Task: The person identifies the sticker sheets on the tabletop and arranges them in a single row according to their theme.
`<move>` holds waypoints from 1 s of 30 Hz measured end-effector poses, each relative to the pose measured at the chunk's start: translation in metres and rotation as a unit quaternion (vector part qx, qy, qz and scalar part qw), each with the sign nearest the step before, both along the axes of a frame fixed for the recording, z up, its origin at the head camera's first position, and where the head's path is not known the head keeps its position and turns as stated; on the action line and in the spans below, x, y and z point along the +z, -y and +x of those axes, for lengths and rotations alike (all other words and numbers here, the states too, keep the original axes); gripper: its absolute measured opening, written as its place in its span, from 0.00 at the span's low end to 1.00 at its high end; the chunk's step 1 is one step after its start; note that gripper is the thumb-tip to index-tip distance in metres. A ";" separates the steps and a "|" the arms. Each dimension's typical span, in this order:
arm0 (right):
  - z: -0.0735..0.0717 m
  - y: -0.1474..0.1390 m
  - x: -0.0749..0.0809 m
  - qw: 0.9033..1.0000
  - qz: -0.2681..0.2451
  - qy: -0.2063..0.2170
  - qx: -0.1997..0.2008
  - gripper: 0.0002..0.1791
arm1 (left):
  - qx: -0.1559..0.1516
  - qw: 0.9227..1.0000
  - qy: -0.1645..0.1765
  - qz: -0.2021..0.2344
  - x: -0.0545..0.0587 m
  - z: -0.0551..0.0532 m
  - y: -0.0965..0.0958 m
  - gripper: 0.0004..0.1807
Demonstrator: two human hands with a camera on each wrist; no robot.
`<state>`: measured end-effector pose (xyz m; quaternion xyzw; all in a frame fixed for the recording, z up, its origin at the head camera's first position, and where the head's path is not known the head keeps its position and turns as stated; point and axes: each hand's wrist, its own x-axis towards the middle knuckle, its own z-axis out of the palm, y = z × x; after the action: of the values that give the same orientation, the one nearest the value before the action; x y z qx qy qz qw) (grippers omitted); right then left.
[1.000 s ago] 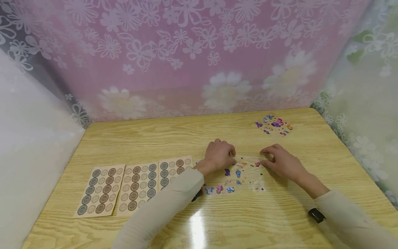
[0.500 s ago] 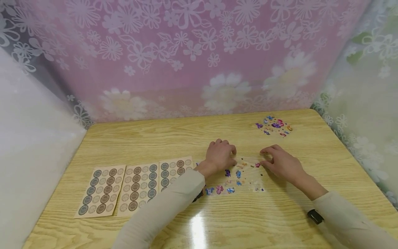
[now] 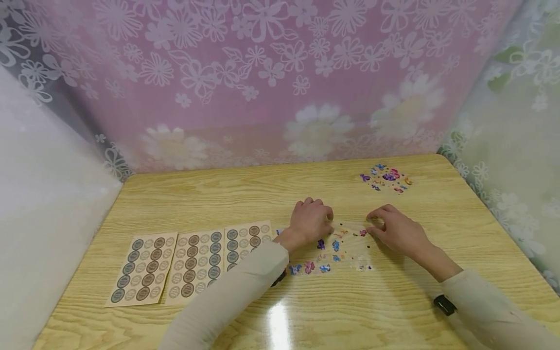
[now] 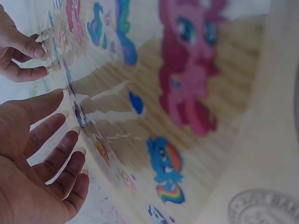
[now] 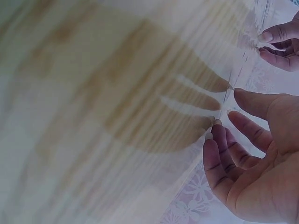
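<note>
A clear sticker sheet (image 3: 350, 249) with small colourful cartoon pony stickers lies on the table in front of me. My left hand (image 3: 309, 221) is over its upper left part, thumb and fingers spread apart and gently bent, tips at the sheet. In the left wrist view a pink pony sticker (image 4: 189, 79) and a blue rainbow-maned one (image 4: 166, 170) show large beside the left hand (image 4: 39, 163). At the sheet's right edge is my right hand (image 3: 399, 231), thumb tip near a small magenta sticker (image 3: 363, 233). The right wrist view shows its loosely bent fingers (image 5: 215, 154) touching down at the tips.
Three tan sheets of round brown and grey labels (image 3: 141, 270) lie to the left, the third partly behind my left sleeve (image 3: 236, 291). A round cluster of colourful stickers (image 3: 387, 177) lies at the back right of the wooden table (image 3: 210, 194). Floral curtains (image 3: 245, 112) hang around it.
</note>
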<state>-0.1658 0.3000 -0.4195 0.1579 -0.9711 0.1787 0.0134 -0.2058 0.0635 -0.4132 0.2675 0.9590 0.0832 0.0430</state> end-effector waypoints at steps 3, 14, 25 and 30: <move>-0.001 0.000 -0.001 1.000 0.003 0.003 0.001 0.14 | -0.002 1.000 -0.001 -0.002 -0.001 0.001 0.000 0.14; -0.012 -0.002 0.016 0.998 -0.008 0.056 0.006 0.20 | -0.004 0.996 -0.042 -0.083 0.016 -0.004 0.002 0.23; -0.039 -0.031 0.037 0.995 0.007 0.074 0.060 0.32 | -0.004 0.995 -0.080 -0.063 0.013 -0.024 0.002 0.36; -0.051 -0.045 0.041 0.994 0.022 0.073 0.074 0.34 | -0.001 0.996 -0.066 -0.068 0.010 -0.030 -0.004 0.37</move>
<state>-0.2165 0.3451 -0.3788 0.2162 -0.9587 0.1688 -0.0747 -0.2362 0.0677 -0.4027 0.2700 0.9629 0.0000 -0.0019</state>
